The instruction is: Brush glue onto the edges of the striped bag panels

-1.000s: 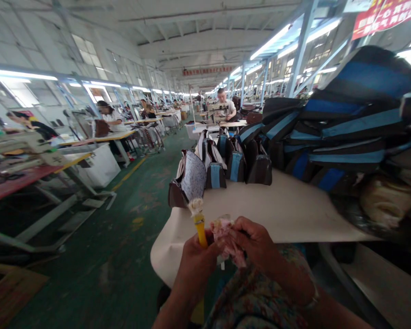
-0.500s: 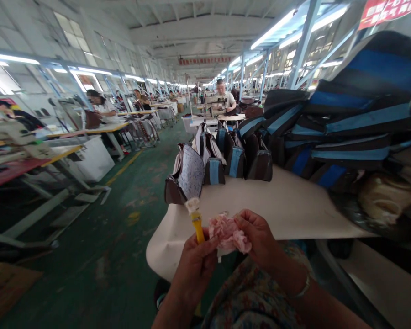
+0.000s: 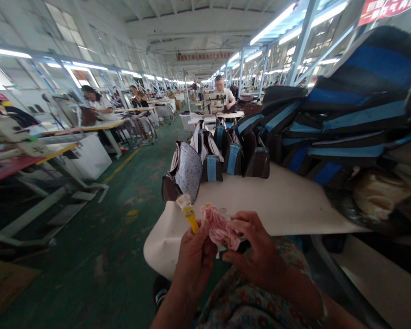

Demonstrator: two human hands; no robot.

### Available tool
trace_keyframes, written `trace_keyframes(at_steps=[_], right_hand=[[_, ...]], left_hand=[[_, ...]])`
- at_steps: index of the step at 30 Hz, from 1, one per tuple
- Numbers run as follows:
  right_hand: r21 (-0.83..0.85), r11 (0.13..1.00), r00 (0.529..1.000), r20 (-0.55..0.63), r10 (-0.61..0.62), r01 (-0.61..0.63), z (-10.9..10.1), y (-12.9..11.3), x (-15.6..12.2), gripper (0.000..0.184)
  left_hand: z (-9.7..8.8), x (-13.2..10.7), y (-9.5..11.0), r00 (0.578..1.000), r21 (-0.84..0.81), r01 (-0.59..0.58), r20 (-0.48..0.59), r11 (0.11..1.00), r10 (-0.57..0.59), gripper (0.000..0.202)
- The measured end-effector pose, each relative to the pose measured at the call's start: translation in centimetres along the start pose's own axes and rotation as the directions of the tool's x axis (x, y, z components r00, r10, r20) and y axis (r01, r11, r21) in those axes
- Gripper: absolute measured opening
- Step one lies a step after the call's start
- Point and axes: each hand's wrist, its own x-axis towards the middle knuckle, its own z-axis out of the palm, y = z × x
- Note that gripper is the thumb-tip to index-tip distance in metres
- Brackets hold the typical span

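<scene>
My left hand (image 3: 195, 251) is closed around the yellow handle of a paintbrush (image 3: 191, 217), its pale bristles pointing up. The same hand pinches the left side of a crumpled pink cloth (image 3: 221, 228) between thumb and finger. At the cloth's right edge is my right hand (image 3: 251, 246), thumb and fingers apart; whether the fingertips touch the cloth is hard to tell. Beyond my hands, several dark bags stand on the pale table: one with a grey patterned panel (image 3: 188, 167) and others with a light-blue stripe (image 3: 233, 159).
A pale-topped table (image 3: 260, 201) lies before me. At its right rises a high pile of dark and blue bag pieces (image 3: 349, 123), with a stained round container (image 3: 380, 196) below. A co-worker (image 3: 224, 93) sits at a sewing machine ahead. Sewing benches line the green floor (image 3: 123, 219) at left.
My right hand has loosened from its pinch on the pink cloth, and its fingers have spread. The paintbrush and cloth have shifted slightly left with my left hand.
</scene>
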Motion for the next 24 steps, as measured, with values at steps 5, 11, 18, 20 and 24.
trace_keyframes(at_steps=[5, 11, 18, 20, 24], right_hand=[[0.147, 0.978, 0.989, 0.008, 0.149, -0.148, 0.4, -0.2, 0.3, 0.015], [0.564, 0.699, 0.877, 0.1, 0.471, -0.44, 0.6, 1.0, -0.4, 0.027], [0.53, 0.758, 0.92, 0.137, 0.367, -0.381, -0.4, 1.2, -0.8, 0.015], [0.403, 0.859, 0.949, 0.146, 0.281, -0.316, -0.7, 0.7, -0.5, 0.009], [0.18, 0.972, 0.987, 0.083, 0.137, -0.15, -0.8, -0.5, 0.2, 0.007]], left_hand=[[0.7, -0.1, -0.7, 0.997, 0.007, 0.036, -0.071, 0.999, -0.036, 0.045], [1.2, -0.1, -0.8, 0.992, 0.003, -0.019, -0.127, 1.0, 0.02, 0.045], [1.2, -0.7, -0.8, 0.977, 0.18, -0.141, -0.135, 0.973, 0.166, 0.033], [1.2, -0.9, -0.7, 0.957, 0.315, -0.188, -0.156, 0.93, 0.246, 0.032], [1.5, -1.2, -0.4, 0.921, 0.532, -0.232, -0.149, 0.814, 0.36, 0.043]])
